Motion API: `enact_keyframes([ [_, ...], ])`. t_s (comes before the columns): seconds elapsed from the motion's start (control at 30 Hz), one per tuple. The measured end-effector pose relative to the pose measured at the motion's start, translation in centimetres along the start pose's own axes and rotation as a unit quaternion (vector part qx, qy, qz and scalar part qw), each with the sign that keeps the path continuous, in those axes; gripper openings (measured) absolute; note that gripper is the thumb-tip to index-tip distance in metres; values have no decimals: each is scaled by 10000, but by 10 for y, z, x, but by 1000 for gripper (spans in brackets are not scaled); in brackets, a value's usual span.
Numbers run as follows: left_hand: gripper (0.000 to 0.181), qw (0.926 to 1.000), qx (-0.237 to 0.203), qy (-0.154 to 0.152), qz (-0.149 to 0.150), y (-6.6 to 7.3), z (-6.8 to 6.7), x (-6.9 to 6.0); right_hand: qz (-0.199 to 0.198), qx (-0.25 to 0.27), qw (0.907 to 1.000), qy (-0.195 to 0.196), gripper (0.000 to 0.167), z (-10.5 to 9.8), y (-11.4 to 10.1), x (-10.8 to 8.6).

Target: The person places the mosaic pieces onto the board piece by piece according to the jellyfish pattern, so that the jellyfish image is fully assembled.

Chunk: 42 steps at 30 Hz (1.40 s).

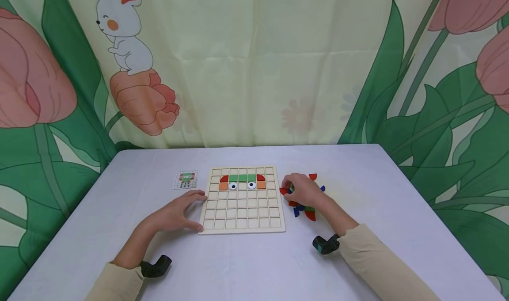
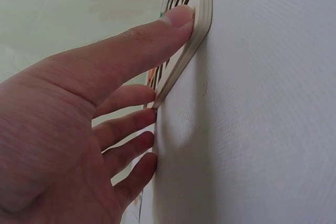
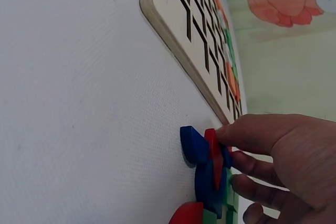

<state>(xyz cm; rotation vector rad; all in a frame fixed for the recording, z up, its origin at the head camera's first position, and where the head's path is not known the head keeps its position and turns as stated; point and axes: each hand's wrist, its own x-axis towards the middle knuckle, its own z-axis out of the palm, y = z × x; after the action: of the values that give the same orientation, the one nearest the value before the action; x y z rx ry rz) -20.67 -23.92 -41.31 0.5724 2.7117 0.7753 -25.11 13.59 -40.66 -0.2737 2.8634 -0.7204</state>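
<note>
In the head view my left hand (image 1: 179,213) rests at the left side of a wooden grid board (image 1: 242,231). Its thumb presses the near left corner, and its spread fingertips touch the left edge. On the board's upper rows lie green, red and orange pieces and two eye pieces (image 1: 252,185). Right of the board, my right hand (image 1: 304,190) reaches into a pile of coloured pieces. Between its thumb and bent fingers it pinches a red piece (image 3: 212,148), tilted against blue pieces (image 3: 194,145). The hand hides part of the pile.
A small pattern card (image 1: 185,180) lies left of the board. Loose pieces are scattered around my right hand, among them a red one (image 1: 313,176) behind it and a red one (image 1: 310,215) in front. A printed curtain (image 1: 254,71) hangs behind the white-covered table (image 1: 238,270).
</note>
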Motion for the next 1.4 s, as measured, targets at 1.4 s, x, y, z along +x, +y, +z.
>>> enact_keyframes([
  [1.4, 86, 10000, -61, -16, -27, 2, 0, -1, -1748, 870, 9807, 39, 11, 29, -58, 17],
])
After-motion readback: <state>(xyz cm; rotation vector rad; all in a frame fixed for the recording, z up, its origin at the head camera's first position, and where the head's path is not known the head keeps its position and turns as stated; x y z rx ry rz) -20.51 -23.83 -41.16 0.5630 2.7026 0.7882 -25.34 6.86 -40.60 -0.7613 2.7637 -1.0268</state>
